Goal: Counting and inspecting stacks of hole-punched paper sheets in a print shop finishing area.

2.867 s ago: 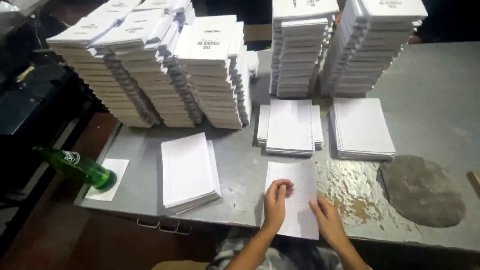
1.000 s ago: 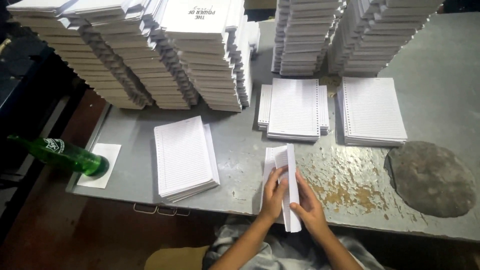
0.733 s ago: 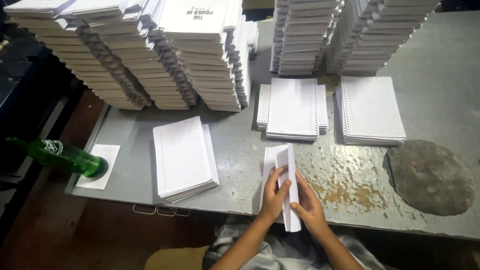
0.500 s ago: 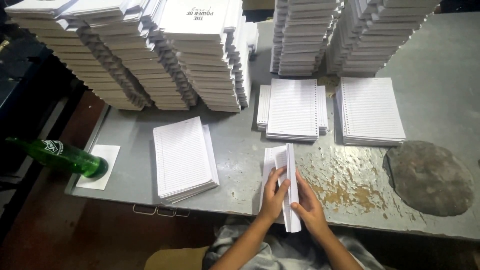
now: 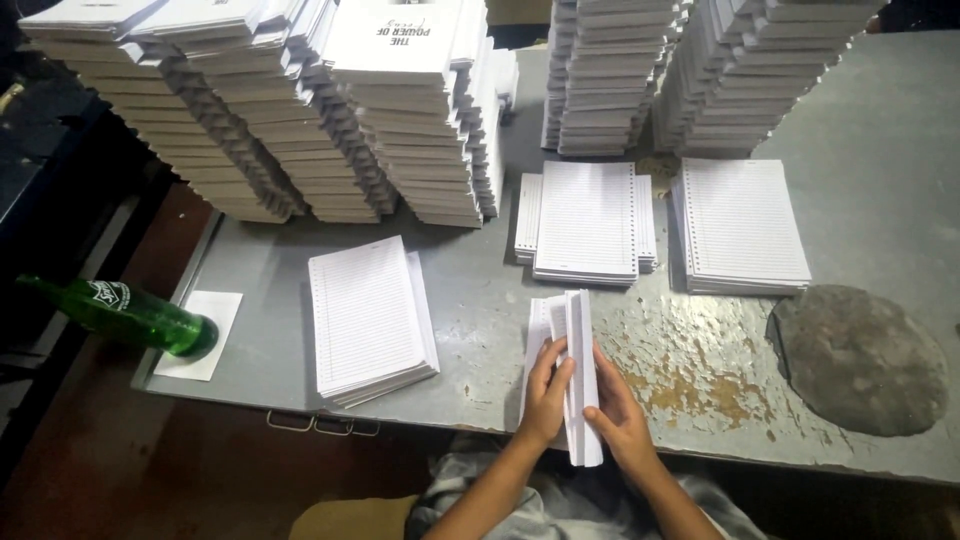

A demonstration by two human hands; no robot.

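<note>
- Your left hand [image 5: 546, 392] and right hand [image 5: 618, 418] press together on a folded bundle of white sheets [image 5: 578, 352], standing on edge at the table's [image 5: 900, 180] near side.
- A pile of lined pages [image 5: 366, 316] lies just left; a green bottle [image 5: 120, 314] stands at the far left corner.

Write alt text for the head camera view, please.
Two bare hands, left hand and right hand, press a folded bundle of lined sheets on edge on a grey metal table, between flat piles and tall stacks; a green bottle stands far left.
</note>
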